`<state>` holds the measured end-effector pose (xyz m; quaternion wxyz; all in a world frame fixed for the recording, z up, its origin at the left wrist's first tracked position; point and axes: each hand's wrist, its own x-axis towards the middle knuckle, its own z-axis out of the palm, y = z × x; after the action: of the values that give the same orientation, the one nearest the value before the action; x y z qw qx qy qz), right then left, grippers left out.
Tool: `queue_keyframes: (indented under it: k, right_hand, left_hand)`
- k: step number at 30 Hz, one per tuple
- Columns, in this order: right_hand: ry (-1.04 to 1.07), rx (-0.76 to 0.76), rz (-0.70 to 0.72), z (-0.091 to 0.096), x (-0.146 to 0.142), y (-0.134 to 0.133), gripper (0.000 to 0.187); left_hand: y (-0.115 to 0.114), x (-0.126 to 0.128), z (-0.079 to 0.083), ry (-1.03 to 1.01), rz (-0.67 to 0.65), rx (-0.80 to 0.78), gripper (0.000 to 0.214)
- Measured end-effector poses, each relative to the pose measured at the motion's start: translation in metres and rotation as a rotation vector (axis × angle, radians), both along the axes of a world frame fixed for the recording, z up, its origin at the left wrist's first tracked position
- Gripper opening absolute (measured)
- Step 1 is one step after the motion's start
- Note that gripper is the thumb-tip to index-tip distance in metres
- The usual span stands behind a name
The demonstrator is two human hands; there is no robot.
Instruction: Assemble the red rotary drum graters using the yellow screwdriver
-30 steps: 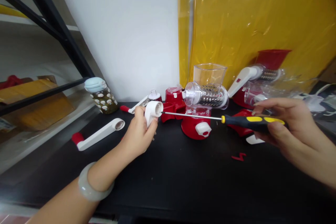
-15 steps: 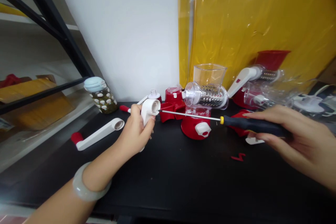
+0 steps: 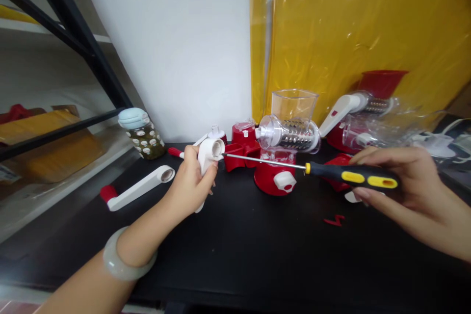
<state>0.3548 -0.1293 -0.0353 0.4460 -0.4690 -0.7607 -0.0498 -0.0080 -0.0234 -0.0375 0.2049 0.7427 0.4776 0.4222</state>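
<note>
My left hand is wrapped round a white crank handle, its round socket end turned up and to the right. In my right hand is a screwdriver with a black and yellow grip, held between thumb and fingers. The shaft runs level to the left, and its tip meets the rim of the socket; the exact contact is too small to make out. Behind the shaft stands a rotary grater with a clear hopper, a metal drum and a red base. Another white crank handle with a red knob lies left of my left hand.
A jar with a light blue lid stands at the back left. Red grater parts sit behind my left hand. A second grater and clear parts are at the back right. A small red strip lies on the black table.
The screwdriver's grip has rolled in my right hand, so its yellow inlays now face the camera. My right fingers have shifted slightly. My left hand and the crank handle have hardly moved.
</note>
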Motion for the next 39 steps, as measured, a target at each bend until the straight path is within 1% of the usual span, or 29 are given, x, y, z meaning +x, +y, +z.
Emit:
queue_keyframes:
  k: [2,3,6,7,10,11,12,14,15,17,18,19,22,24,26,28,29,32,33,34,35,36,37,39]
  right_hand:
    - [-0.083,0.038,-0.029,0.004,0.000,-0.001,0.031]
    - [-0.104,0.035,-0.046,0.007,-0.001,-0.002,0.029]
    - [-0.054,-0.046,-0.079,0.015,-0.007,-0.005,0.025]
    - [-0.015,-0.087,-0.087,0.018,-0.009,-0.006,0.026]
    - [0.066,-0.197,-0.143,0.021,-0.015,-0.007,0.046]
    - [0.084,-0.215,-0.157,0.021,-0.016,-0.007,0.049]
    - [0.110,-0.217,-0.164,0.020,-0.018,-0.007,0.047]
    - [0.175,-0.169,-0.127,0.017,-0.019,-0.006,0.030]
    - [0.197,-0.136,-0.085,0.015,-0.020,-0.006,0.026]
    - [0.185,-0.075,0.012,0.011,-0.019,-0.006,0.044]
    - [0.145,-0.058,0.054,0.009,-0.017,-0.006,0.047]
    - [0.095,-0.045,0.075,0.008,-0.015,-0.005,0.045]
    - [-0.065,0.010,0.016,0.007,-0.007,-0.005,0.029]
    - [-0.153,0.033,-0.037,0.010,-0.005,-0.005,0.030]
    - [-0.186,0.021,-0.045,0.014,-0.007,-0.007,0.028]
    - [-0.150,-0.011,-0.043,0.018,-0.012,-0.008,0.021]
    - [-0.115,-0.032,-0.051,0.020,-0.015,-0.008,0.021]
    - [0.007,-0.140,-0.098,0.022,-0.022,-0.008,0.042]
    - [0.055,-0.174,-0.107,0.021,-0.022,-0.007,0.044]
    - [0.117,-0.196,-0.104,0.020,-0.023,-0.007,0.042]
    - [0.184,-0.205,-0.086,0.018,-0.023,-0.007,0.035]
    - [0.245,-0.192,-0.053,0.016,-0.023,-0.007,0.026]
    - [0.281,-0.168,-0.013,0.015,-0.023,-0.007,0.025]
    - [0.278,-0.080,0.001,0.012,-0.022,-0.007,0.040]
  left_hand:
    - [0.000,0.000,0.000,0.004,-0.010,-0.016,0.026]
    - [0.000,0.000,-0.001,0.009,-0.013,-0.018,0.026]
    - [-0.001,0.000,-0.002,0.039,-0.025,-0.013,0.027]
    - [-0.001,0.000,-0.003,0.058,-0.025,0.000,0.027]
    - [-0.003,0.000,-0.005,0.126,-0.010,0.048,0.025]
    - [-0.003,0.000,-0.006,0.140,-0.004,0.056,0.024]
    - [-0.002,0.000,-0.006,0.145,-0.002,0.057,0.024]
    - [-0.001,0.000,-0.006,0.118,-0.010,0.033,0.024]
    - [0.000,0.000,-0.006,0.092,-0.014,0.015,0.025]
    - [0.002,0.000,-0.005,0.039,-0.017,-0.025,0.026]
    - [0.003,0.000,-0.004,0.018,-0.017,-0.042,0.026]
    - [0.003,-0.001,-0.003,0.001,-0.019,-0.055,0.026]
    - [0.004,-0.002,0.000,-0.008,-0.039,-0.086,0.026]
    - [0.003,-0.002,0.001,0.016,-0.046,-0.092,0.027]
    - [0.002,-0.003,0.000,0.048,-0.053,-0.081,0.027]
    - [0.002,-0.004,-0.002,0.067,-0.067,-0.063,0.027]
    - [0.001,-0.004,-0.003,0.075,-0.076,-0.055,0.027]
    - [0.001,-0.004,-0.005,0.091,-0.085,-0.029,0.026]
    - [0.001,-0.004,-0.006,0.094,-0.085,-0.021,0.026]
    - [0.001,-0.003,-0.006,0.095,-0.083,-0.018,0.026]
    - [0.001,-0.003,-0.005,0.092,-0.080,-0.021,0.026]
    - [0.001,-0.003,-0.005,0.085,-0.074,-0.031,0.026]
    - [0.001,-0.003,-0.004,0.077,-0.067,-0.043,0.027]
    - [0.001,-0.002,-0.001,0.064,-0.050,-0.066,0.027]
